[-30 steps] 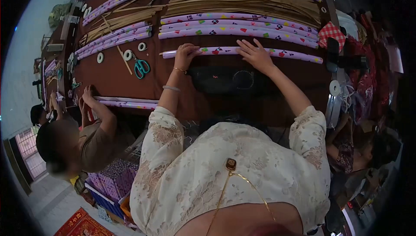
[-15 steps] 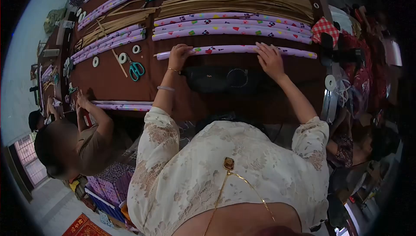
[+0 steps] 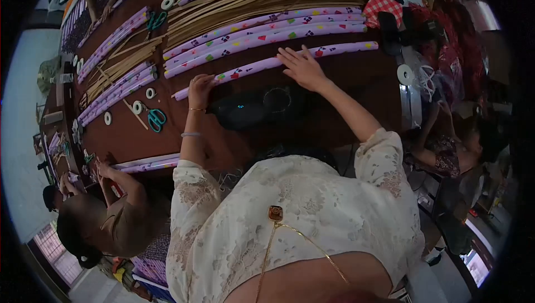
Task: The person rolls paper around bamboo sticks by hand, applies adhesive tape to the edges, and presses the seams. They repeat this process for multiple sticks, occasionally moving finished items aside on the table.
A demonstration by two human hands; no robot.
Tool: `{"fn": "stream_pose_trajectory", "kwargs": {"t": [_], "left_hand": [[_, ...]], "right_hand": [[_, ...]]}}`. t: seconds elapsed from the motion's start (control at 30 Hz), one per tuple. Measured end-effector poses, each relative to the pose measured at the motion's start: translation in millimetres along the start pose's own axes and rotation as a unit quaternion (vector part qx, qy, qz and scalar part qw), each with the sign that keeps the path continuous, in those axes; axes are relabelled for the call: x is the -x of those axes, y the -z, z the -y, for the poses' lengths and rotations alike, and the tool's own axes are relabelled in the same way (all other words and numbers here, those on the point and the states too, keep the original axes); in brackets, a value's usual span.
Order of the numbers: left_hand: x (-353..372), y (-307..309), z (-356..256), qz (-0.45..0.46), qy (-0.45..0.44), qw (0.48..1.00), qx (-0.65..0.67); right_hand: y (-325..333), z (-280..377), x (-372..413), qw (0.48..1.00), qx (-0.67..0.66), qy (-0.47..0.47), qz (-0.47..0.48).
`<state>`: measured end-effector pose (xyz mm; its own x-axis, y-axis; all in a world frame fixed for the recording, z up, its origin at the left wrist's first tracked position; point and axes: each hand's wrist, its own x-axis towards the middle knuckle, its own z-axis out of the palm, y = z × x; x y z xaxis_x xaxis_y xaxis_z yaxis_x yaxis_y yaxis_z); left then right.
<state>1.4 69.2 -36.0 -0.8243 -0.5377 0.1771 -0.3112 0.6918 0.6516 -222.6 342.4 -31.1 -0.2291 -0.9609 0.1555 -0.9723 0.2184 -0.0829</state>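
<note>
OK, black case's (image 3: 256,111) blue mark (image 3: 241,106) unreadable; left hand (image 3: 202,87) clamped on patterned lilac tube (image 3: 255,68), right hand (image 3: 304,69) spread over it; brown tabletop (image 3: 351,94).

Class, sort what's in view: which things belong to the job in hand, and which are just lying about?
Belongs to the job:
purple roll, with the left hand and right hand on it
probably also the matching rolls, brown strips, tape and scissors, none being handled by these hands

Probably just lying about:
checked cloth
black object between the arms

A tube (image 3: 251,69) lies right of scissors (image 3: 155,119).
</note>
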Motion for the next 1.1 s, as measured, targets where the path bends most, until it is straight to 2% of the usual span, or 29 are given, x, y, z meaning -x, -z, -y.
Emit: {"fn": "stream_pose_trajectory", "kwargs": {"t": [0.2,0.3,0.37,0.43,0.5,0.53,0.6,0.63,0.73,0.77,0.83,0.87,0.9,0.97,1.0,1.1], "left_hand": [[1,0,2,0.006,0.001,1.0,0.012],[0,3,-7,0.006,0.011,0.999,0.037],[2,0,0,-0.004,-0.002,1.0,0.02],[1,0,1,-0.013,-0.018,1.0,0.003],[2,0,0,-0.018,-0.032,0.999,-0.005],[3,-1,0,-0.017,-0.032,0.999,-0.005],[4,0,-1,-0.031,-0.05,0.998,-0.019],[5,-1,1,-0.031,-0.051,0.998,-0.021],[6,-2,5,-0.021,-0.031,0.999,0.013],[6,-3,4,-0.023,-0.034,0.999,0.011],[6,-2,2,-0.023,-0.037,0.999,0.01],[6,-2,2,-0.024,-0.037,0.999,0.001],[5,-1,1,-0.026,-0.037,0.999,-0.008],[6,0,-1,-0.023,-0.034,0.999,-0.009],[6,0,-3,-0.021,-0.03,0.999,-0.011],[5,1,-5,-0.028,-0.036,0.999,-0.017]], "right_hand": [[24,-87,73,0.984,0.078,-0.159,0.014],[20,-148,116,0.952,0.156,-0.265,-0.014],[30,-167,132,0.918,0.216,-0.33,0.037],[37,-168,130,0.918,0.21,-0.333,0.047],[28,-165,119,0.917,0.191,-0.349,-0.032],[29,-158,111,0.932,0.119,-0.304,-0.157],[35,-135,89,0.893,0.01,-0.421,-0.157],[28,-125,80,0.861,-0.077,-0.452,-0.22],[2,-115,65,0.761,-0.297,-0.538,-0.208],[-6,-116,69,0.761,-0.296,-0.539,-0.207],[8,-93,58,0.723,-0.278,-0.614,-0.152],[18,-84,55,0.677,-0.341,-0.639,-0.132],[17,-79,53,0.676,-0.341,-0.64,-0.132],[12,-74,52,0.6,-0.461,-0.625,-0.191],[12,-71,50,0.599,-0.46,-0.627,-0.191],[0,-75,48,0.545,-0.544,-0.6,-0.216]]}}
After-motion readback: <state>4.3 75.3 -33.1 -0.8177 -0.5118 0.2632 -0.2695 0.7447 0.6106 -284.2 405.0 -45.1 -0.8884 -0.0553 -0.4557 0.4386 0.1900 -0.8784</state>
